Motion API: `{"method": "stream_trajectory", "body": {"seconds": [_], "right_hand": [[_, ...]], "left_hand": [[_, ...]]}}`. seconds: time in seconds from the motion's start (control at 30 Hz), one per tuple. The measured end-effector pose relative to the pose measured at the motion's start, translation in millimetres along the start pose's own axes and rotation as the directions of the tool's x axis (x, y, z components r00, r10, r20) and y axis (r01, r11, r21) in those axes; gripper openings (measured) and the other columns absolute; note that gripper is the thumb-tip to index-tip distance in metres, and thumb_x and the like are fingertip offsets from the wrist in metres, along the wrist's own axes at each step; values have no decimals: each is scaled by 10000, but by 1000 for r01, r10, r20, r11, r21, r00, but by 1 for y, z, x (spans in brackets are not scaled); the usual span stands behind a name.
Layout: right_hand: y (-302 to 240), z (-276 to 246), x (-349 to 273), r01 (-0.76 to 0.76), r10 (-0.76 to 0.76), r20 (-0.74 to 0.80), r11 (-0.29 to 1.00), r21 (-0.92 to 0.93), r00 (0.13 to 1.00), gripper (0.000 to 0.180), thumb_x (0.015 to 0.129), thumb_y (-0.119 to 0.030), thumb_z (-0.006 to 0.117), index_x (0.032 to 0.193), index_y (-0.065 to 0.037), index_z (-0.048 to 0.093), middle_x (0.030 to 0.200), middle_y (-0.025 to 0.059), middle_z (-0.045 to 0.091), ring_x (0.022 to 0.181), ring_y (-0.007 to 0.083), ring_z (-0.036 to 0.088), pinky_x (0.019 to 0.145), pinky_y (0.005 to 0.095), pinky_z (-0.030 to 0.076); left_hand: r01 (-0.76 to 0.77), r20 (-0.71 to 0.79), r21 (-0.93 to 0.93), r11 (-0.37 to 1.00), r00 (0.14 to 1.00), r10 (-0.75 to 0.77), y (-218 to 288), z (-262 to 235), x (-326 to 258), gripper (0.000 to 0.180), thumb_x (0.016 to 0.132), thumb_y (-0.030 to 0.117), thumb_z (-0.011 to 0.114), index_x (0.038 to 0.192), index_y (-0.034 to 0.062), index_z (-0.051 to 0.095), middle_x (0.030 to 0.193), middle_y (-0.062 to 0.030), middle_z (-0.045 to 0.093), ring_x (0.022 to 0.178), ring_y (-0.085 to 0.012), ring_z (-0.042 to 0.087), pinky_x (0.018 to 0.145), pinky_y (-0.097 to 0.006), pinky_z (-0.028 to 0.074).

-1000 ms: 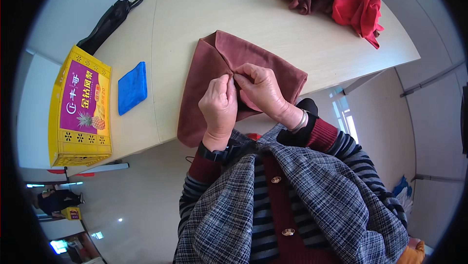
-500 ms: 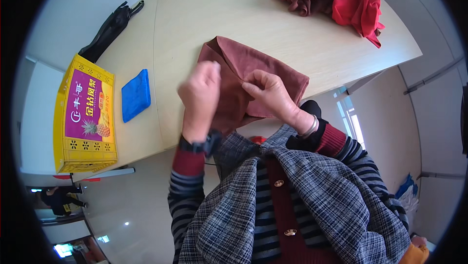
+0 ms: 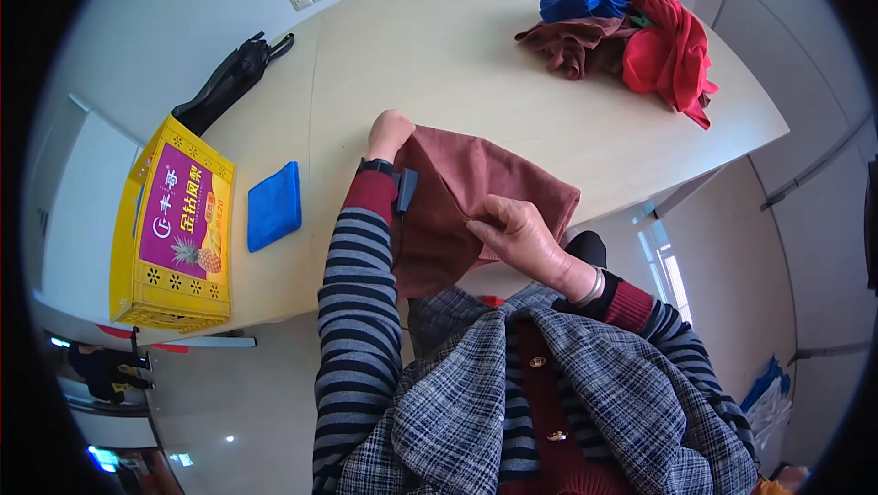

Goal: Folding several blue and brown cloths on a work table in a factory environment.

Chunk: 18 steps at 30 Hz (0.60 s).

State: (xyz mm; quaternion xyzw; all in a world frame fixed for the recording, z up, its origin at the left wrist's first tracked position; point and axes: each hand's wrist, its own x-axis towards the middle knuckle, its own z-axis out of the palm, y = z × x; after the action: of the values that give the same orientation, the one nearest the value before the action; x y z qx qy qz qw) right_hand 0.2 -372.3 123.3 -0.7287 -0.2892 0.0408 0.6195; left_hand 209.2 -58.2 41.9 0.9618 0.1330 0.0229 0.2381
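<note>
Brown cloth [image 3: 476,198] sits at the table's [image 3: 439,47] near edge. Left hand [image 3: 389,132] grips its far left corner, fingers curled, while the right hand [image 3: 517,232] pinches a fold near the middle. I'd keep that pinch firm and pull the corner taut so the crease lands straight.

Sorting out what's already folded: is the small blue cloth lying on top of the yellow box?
No, the folded blue cloth lies flat on the table, beside the yellow box and apart from it.

Striped sleeves, plaid vest, wristwatch [image 3: 377,167], silver bangle [image 3: 593,287].
</note>
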Motion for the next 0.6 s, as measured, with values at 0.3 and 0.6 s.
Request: {"method": "stream_trajectory", "body": {"seconds": [0.3, 0.6], "right_hand": [[2, -16, -4, 22, -22, -9, 1000, -4, 1000, 80, 921, -45, 698, 948, 7, 644, 783, 84, 651, 737, 78, 599, 676, 259, 516], [-19, -26, -5, 109, -107, 23, 977, -182, 994, 73, 918, -34, 693, 949, 7, 640, 773, 84, 640, 743, 103, 617, 674, 253, 513]], "left_hand": [[93, 168, -522, 848, 986, -5, -12, 3, -5, 218, 789, 149, 696, 949, 6, 732, 722, -107, 673, 587, -155, 611, 520, -320, 484], [-32, -72, 32, 999, 997, 34, 4, -17, -16, 190, 779, 180, 641, 861, 50, 752, 813, -193, 715, 753, -346, 702, 666, -436, 551]]}}
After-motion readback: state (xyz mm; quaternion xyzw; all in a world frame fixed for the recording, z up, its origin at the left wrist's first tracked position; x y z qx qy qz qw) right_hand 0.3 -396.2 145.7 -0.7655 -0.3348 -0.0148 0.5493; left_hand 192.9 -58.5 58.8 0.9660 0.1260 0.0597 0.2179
